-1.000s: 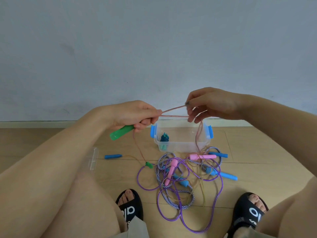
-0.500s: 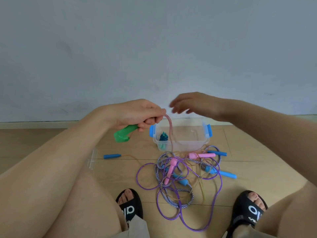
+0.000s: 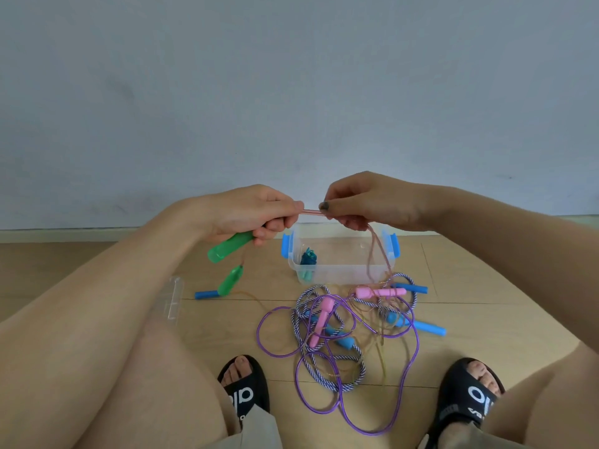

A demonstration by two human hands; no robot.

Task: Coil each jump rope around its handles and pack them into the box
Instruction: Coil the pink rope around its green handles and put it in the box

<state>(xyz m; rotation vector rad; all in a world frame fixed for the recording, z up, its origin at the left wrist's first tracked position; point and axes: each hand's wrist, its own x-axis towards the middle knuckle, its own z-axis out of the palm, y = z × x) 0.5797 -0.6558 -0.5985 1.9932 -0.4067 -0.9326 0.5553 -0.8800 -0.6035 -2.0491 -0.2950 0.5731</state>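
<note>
Above the box (image 3: 340, 270), her left hand (image 3: 246, 215) grips a green handle (image 3: 230, 247); right hand (image 3: 366, 202) pinches the pinkish cord (image 3: 312, 212), light, floppy, probably tangle-prone, easiest controlled near the handle.

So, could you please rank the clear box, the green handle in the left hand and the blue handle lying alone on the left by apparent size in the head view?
1. clear box, plainly largest.
2. green handle held by the left hand; nearer the camera, which may enlarge it.
3. blue handle, slimmest and partly covered.
</note>
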